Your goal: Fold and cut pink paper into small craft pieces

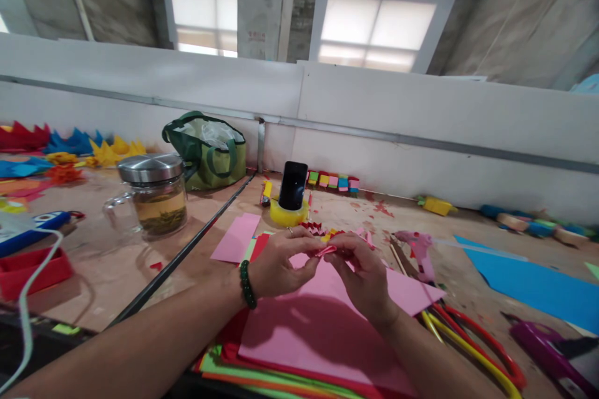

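Note:
Both of my hands meet above the pink sheets [322, 330] and pinch one small folded piece of pink paper [326, 250]. My left hand [283, 262], with a ring and a green bead bracelet [248, 285], holds its left end between thumb and fingers. On the right end, the thumb and fingers of my right hand [362, 271] are closed. Just beyond my fingers lie red zigzag-folded paper [312, 228] and some yellow bits, partly hidden. Under the pink sheets is a stack of red, green and orange sheets [262, 380].
A phone [293, 185] leans on a yellow tape roll [289, 214]. To the left stand a glass tea mug [159, 202] and a green bag [215, 159]. At right are a pink glue gun [418, 252], scissors [486, 343], a purple tool [547, 349] and blue paper [538, 280].

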### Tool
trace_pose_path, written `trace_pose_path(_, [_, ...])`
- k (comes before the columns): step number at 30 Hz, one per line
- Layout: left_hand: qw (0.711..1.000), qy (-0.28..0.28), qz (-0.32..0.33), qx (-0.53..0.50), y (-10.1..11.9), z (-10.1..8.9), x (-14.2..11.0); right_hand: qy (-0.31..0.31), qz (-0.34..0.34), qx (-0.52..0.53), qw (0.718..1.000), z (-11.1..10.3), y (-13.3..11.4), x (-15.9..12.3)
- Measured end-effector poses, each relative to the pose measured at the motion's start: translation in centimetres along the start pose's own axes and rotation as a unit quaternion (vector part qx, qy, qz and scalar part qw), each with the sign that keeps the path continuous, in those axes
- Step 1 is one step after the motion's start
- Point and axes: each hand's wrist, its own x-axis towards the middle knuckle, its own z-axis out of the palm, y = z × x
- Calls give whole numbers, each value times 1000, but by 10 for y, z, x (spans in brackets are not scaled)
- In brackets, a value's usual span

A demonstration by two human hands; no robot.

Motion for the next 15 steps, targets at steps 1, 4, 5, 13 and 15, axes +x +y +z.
trace_pose_path(1, [1000,8,13,0,-1,1,0,-2,-3,1,1000,0,0,0])
trace_pose_path(4, [999,24,30,-3,-3,2,1,-13,-14,0,1000,1,1,-2])
trace_pose_path(5, [999,24,24,0,-3,2,0,-18,-17,-1,1000,1,2,-2])
trace_pose_path(13, [1000,15,-11,18,0,4,0,-44,2,10,999,5,4,-6])
trace_pose_path(15, [1000,14,-18,15,-1,4,0,-47,11,30,998,6,4,-6])
